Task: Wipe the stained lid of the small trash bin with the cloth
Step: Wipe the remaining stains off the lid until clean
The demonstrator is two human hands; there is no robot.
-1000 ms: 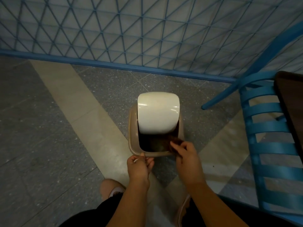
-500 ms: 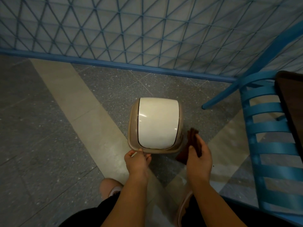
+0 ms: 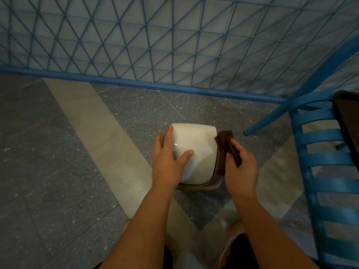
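Across the top of the frame runs the blue lattice fence (image 3: 174, 35), and down the right edge stands the blue slatted chair (image 3: 330, 167). Between them, on the speckled grey floor (image 3: 48, 152), sits the small trash bin (image 3: 209, 186), just right of centre, its tan rim showing under the cream lid (image 3: 196, 150).

A second ago that lid was swung up and our right hand was reaching into the dark opening; half a second ago it had dropped shut. Now it lies closed and level, which gives us a firm surface to rub.

Our left hand (image 3: 167, 158) has moved off the near rim and rests flat across the lid's left side, fingers straight and thumb spread over the top, steadying it. Our right hand (image 3: 240, 167) has come up beside the lid's right edge, fingers curled round the dark brown cloth (image 3: 225, 141). The cloth touches the lid's upper right corner, or hangs just beside it; the dim light leaves that unclear. We see no stain from here, and we judge the wiping is only starting.
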